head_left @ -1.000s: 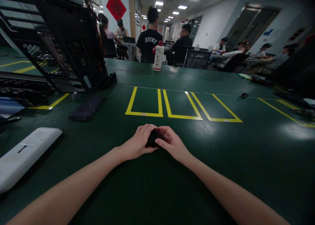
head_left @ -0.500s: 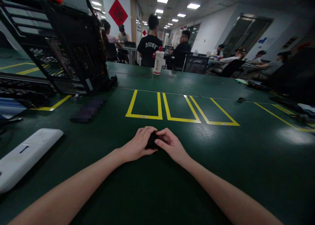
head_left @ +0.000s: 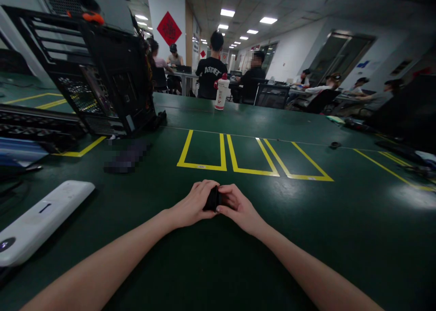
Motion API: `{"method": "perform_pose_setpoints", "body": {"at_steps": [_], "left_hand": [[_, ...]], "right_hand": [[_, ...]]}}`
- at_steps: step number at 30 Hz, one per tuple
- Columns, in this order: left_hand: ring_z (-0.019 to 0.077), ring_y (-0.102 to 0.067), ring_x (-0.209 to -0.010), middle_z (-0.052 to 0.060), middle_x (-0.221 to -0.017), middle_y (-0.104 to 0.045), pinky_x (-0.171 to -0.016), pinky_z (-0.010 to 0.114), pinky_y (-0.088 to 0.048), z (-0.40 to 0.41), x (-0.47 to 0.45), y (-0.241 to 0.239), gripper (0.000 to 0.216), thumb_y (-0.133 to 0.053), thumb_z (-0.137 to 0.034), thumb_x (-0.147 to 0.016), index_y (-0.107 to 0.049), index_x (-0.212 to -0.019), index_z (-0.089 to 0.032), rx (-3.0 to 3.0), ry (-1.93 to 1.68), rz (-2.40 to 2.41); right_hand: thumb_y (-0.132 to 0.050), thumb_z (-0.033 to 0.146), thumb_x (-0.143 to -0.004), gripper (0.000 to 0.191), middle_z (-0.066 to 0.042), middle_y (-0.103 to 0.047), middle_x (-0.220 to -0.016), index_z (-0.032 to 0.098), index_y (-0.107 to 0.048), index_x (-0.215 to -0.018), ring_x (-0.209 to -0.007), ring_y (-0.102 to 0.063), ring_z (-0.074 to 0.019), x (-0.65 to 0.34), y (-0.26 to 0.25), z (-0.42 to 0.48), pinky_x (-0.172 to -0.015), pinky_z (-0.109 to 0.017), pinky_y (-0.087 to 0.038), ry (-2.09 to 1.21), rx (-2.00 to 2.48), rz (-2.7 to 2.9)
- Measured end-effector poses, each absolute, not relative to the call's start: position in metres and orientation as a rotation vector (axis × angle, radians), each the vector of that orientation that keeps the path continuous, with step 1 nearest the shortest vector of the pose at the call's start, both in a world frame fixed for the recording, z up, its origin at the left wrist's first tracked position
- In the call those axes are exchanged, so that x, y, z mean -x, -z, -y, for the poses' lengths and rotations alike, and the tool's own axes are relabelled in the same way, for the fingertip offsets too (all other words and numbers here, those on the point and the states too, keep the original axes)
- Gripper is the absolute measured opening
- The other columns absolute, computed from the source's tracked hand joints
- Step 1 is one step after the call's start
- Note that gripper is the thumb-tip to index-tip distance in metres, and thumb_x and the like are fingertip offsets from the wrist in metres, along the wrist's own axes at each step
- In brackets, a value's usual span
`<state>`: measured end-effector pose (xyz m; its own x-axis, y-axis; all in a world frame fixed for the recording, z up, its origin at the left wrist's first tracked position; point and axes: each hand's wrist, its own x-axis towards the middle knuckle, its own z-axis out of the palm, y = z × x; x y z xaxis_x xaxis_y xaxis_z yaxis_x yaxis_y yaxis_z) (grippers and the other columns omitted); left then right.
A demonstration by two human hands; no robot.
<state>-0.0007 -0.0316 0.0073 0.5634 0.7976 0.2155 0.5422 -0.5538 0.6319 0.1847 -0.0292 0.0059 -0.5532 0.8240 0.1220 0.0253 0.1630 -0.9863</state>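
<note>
My left hand (head_left: 192,205) and my right hand (head_left: 238,206) meet at the middle of the dark green table (head_left: 306,220), just in front of me. Both have their fingers curled round a small black object (head_left: 212,199) held between them. Most of that object is hidden by my fingers, so I cannot make out what it is. The hands rest low on the table surface, a little nearer than three yellow taped boxes (head_left: 238,154).
An open black computer case (head_left: 102,84) stands at the back left, with a keyboard (head_left: 34,129) beside it. A white flat device (head_left: 41,218) lies at the near left. A white bottle (head_left: 221,92) stands at the far edge. Several people sit and stand beyond.
My hands stay together on the black object. The view has tilted down and shifted slightly, so the case and bottle sit lower in the picture.
</note>
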Motion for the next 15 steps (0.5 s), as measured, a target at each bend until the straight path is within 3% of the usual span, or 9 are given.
{"method": "perform_pose_setpoints", "body": {"at_steps": [6,11,15], "left_hand": [[0.0254,-0.039,-0.110,0.007,-0.121,-0.039,-0.092,0.045,-0.037,0.0313,0.0006,-0.0087,0.058,-0.061,-0.026,-0.074,-0.027,-0.121,-0.025,-2.309,-0.672,-1.067],[0.0247,-0.039,-0.110,0.008,-0.121,-0.039,-0.091,0.043,-0.038,0.0330,0.0011,-0.0142,0.055,-0.059,-0.026,-0.076,-0.028,-0.122,-0.024,-2.310,-0.627,-1.047],[0.0249,-0.040,-0.110,0.008,-0.120,-0.039,-0.091,0.044,-0.038,0.0340,0.0024,-0.0160,0.054,-0.058,-0.024,-0.076,-0.028,-0.121,-0.024,-2.313,-0.632,-1.040]], "right_hand": [[-0.056,0.024,-0.076,0.017,-0.002,-0.051,-0.099,0.022,-0.048,-0.091,-0.096,-0.055,-0.0172,-0.1824,-0.0042,0.0287,-0.079,-0.034,-0.050,-1.428,0.906,1.683],[-0.056,0.023,-0.076,0.028,-0.003,-0.050,-0.107,0.023,-0.046,-0.102,-0.106,-0.050,-0.0184,-0.1830,-0.0070,0.0286,-0.088,-0.038,-0.045,-1.392,0.983,1.739],[-0.058,0.018,-0.074,0.029,-0.002,-0.049,-0.107,0.023,-0.046,-0.099,-0.106,-0.050,-0.0170,-0.1853,-0.0063,0.0297,-0.092,-0.037,-0.043,-1.444,0.881,1.750]]}}
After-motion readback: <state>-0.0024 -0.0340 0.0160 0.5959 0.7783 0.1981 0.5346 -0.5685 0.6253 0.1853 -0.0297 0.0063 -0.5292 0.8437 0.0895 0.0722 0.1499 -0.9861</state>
